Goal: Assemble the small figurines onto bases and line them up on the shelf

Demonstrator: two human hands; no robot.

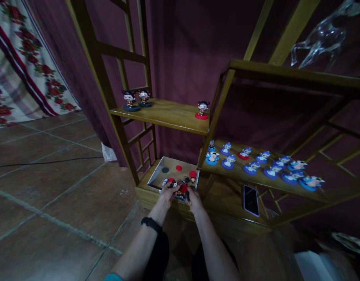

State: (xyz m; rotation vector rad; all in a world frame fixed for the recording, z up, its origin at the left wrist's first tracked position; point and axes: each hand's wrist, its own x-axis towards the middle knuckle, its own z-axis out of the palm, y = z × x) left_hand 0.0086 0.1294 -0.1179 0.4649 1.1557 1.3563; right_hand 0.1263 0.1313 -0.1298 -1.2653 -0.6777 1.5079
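Low on the wooden shelf stands an open cardboard box (156,176) with white sides. Loose doll figurines (169,181) in red and black lie in it, along with a grey round base (165,170) and red round bases (179,168). Over the box's near edge, my left hand (167,195) and my right hand (194,198) come together with bent fingers. Between them is a red-and-black figurine (183,189), its lower part hidden by the fingers. Both hands appear closed on it; small details are dim and blurred.
On the upper board (171,113) stand two dark-based dolls (130,100) and a red-based doll (202,110). Several blue and purple figurines (252,168) fill the right shelf. Below them lies a phone (251,200). A clear glass horse (323,37) stands at upper right.
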